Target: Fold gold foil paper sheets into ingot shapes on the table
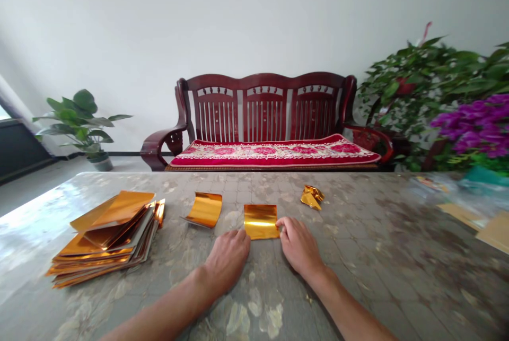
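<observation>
- Gold foil sheet [260,220], curled, lies on the mottled grey table [377,256] between both hands.
- Right hand [298,245] grip pinches its right edge; left hand [228,256] grip curled at the near corner — can't tell if it holds.
- Likely early flattening; the next move needs both edges pinned level.

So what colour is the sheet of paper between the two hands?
Shiny metallic gold, seen in the head view: the foil sheet lies on the table between the left hand and right hand.
</observation>
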`<state>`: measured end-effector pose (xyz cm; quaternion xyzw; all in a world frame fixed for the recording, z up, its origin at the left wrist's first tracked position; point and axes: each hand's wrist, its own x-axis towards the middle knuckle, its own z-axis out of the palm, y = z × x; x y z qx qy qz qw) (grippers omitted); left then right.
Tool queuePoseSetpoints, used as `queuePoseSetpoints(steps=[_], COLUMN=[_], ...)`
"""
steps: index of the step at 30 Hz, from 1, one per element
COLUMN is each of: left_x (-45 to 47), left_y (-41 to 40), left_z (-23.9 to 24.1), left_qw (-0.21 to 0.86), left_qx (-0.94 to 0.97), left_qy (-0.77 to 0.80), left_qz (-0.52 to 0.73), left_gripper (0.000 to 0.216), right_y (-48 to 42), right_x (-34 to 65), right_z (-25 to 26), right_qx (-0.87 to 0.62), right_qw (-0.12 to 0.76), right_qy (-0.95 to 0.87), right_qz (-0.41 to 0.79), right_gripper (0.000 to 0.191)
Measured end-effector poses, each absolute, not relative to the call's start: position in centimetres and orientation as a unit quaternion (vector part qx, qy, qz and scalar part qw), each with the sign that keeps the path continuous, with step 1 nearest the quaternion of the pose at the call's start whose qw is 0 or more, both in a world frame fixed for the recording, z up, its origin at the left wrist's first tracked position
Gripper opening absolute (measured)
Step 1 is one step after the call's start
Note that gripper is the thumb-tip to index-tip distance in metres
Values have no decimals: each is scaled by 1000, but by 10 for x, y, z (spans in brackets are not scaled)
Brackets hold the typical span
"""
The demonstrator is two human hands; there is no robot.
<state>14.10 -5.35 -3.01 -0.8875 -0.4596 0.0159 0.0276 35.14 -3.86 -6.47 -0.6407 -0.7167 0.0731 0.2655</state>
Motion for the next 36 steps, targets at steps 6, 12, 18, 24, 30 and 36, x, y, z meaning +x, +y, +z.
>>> queuePoseSetpoints(steps=[6,12,18,24,30,36], left_x=[164,166,165,168,169,169], left_y=[-40,-34,-33,-31,-28,-28], left_z=[-30,-46,-48,-45,-50,-52], left_qw=[73,93,98,93,95,101], left_qx=[-875,-859,-857,-852,-850,-846], left_qy=[-478,-500,-502,-511,-513,-517], left_qz=[0,-56,-64,-65,-72,-80], left_gripper=[22,14,11,7,6,7], right_y=[-31,-27,-26,-26,-28,-30], right_x=[358,361,361,360,359,357], right_z=[-81,-87,-87,-85,-79,-73], right_qx=[-614,-598,-602,-616,-624,-625], right_qw=[374,436,446,429,422,398], right_qy=[-688,-661,-651,-650,-638,-644], right_qz=[98,126,125,122,159,189], right_gripper=[43,56,50,53,46,41])
